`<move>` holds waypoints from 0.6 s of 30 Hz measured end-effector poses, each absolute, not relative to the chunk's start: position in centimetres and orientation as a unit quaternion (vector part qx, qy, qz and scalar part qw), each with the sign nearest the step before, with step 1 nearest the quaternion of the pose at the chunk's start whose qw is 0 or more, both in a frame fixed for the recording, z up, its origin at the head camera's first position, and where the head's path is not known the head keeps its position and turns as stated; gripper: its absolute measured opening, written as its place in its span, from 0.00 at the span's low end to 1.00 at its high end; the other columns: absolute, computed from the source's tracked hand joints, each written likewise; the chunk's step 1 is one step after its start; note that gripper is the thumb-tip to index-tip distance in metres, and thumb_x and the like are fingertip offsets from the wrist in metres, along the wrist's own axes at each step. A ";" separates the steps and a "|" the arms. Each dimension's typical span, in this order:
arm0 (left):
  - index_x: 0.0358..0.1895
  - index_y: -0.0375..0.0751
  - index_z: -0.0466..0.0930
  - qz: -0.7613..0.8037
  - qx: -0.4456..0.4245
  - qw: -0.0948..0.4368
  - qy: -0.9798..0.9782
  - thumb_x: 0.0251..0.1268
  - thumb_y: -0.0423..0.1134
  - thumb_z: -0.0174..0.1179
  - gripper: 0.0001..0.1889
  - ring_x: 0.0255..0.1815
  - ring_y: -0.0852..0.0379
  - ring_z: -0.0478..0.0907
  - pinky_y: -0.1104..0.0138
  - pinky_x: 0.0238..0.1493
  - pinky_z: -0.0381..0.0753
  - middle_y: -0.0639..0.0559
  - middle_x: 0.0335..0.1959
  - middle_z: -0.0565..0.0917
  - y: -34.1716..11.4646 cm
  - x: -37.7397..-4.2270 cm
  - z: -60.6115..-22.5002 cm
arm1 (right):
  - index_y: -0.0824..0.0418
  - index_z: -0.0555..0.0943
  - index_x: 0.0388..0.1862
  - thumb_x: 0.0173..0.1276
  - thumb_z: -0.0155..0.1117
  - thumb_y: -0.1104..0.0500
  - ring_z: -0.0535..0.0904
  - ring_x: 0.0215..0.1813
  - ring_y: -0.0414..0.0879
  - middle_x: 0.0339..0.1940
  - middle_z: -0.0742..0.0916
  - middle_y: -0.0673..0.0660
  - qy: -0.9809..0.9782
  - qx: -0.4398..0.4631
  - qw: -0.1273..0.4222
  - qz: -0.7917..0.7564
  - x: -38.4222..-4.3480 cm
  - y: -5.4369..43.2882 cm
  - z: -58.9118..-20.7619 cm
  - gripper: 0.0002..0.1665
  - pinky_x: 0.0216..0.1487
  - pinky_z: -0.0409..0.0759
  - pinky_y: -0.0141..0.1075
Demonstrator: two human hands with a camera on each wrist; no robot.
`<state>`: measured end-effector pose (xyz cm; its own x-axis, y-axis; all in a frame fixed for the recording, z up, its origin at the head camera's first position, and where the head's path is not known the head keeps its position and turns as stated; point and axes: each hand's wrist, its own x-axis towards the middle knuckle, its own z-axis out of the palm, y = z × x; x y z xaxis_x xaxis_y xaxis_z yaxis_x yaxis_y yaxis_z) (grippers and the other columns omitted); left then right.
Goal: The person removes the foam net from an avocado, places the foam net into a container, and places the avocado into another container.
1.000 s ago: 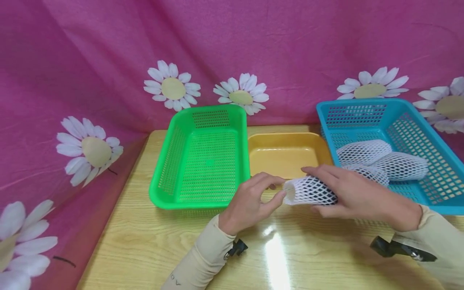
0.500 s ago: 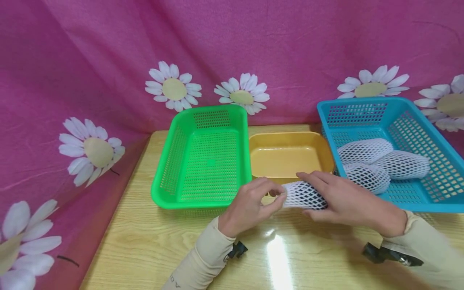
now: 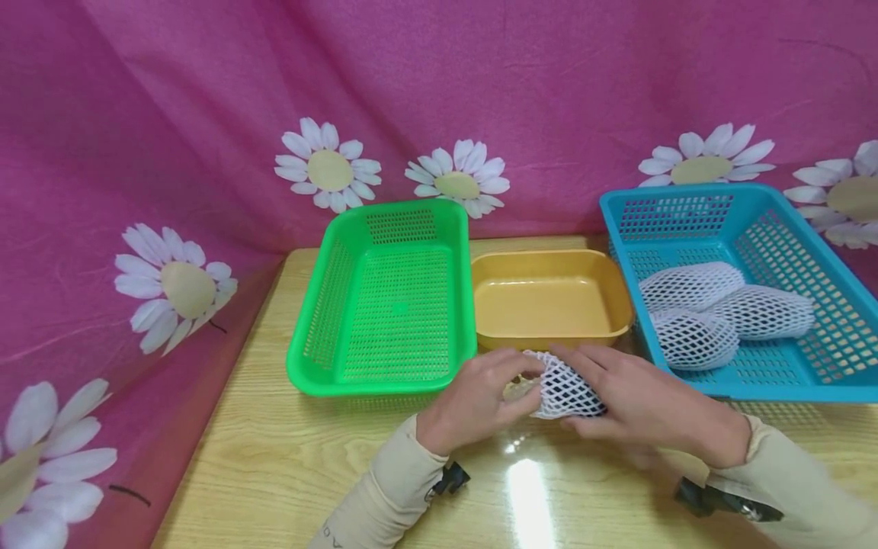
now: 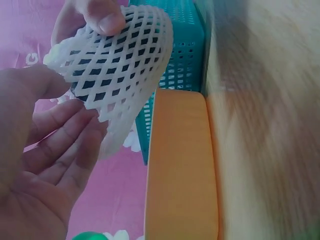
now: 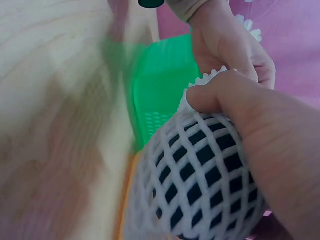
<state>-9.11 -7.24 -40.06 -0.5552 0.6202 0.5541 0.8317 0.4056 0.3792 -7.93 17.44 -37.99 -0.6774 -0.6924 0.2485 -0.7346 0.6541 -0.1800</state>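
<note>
A dark, rounded item in a white foam net (image 3: 571,389) is held over the table in front of the yellow tray; what it is stays hidden under the mesh. My right hand (image 3: 641,396) grips its body from the right, the thumb on the near side. My left hand (image 3: 473,396) has its thumb and fingers at the net's left end and pinches the mesh edge. In the left wrist view, the dark surface shows through the net (image 4: 120,65) beside the left fingers (image 4: 65,135). The right thumb (image 5: 210,97) presses near the net's gathered end in the right wrist view.
A green basket (image 3: 296,335) stands at the left, with a shallow yellow tray (image 3: 549,332) in the middle. The blue basket (image 3: 837,267) at the right holds three white netted items (image 3: 761,313). Behind them hangs a pink flowered cloth (image 3: 549,91).
My right hand has moved left and slightly nearer with the netted item, turning its left end out of view. My left fingers have closed in on the net's end. The baskets have stayed put.
</note>
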 end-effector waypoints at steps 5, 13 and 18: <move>0.52 0.36 0.86 -0.314 -0.438 0.121 -0.834 0.67 0.36 0.65 0.13 0.43 0.58 0.89 0.80 0.46 0.85 0.46 0.46 0.91 -7.0 -9.0 -40.3 | 0.65 0.69 0.76 0.62 0.75 0.39 0.84 0.50 0.43 0.55 0.86 0.54 -0.918 0.370 0.041 0.135 -7.5 17.2 -38.7 0.51 0.50 0.88 0.43; 0.67 0.38 0.77 -0.262 -0.408 0.027 -0.874 0.71 0.47 0.63 0.26 0.60 0.55 0.86 0.74 0.63 0.82 0.45 0.63 0.86 -6.7 -8.4 -40.3 | 0.64 0.68 0.78 0.65 0.73 0.38 0.82 0.63 0.48 0.66 0.83 0.54 -0.917 0.360 0.011 0.170 -7.4 17.3 -39.5 0.51 0.61 0.86 0.45; 0.70 0.39 0.74 -0.260 -0.400 0.001 -0.879 0.72 0.50 0.63 0.29 0.64 0.54 0.85 0.71 0.66 0.81 0.45 0.65 0.84 -6.4 -8.3 -40.6 | 0.63 0.66 0.79 0.64 0.74 0.39 0.81 0.63 0.46 0.66 0.82 0.53 -0.920 0.348 -0.011 0.180 -7.4 17.4 -40.0 0.52 0.62 0.86 0.45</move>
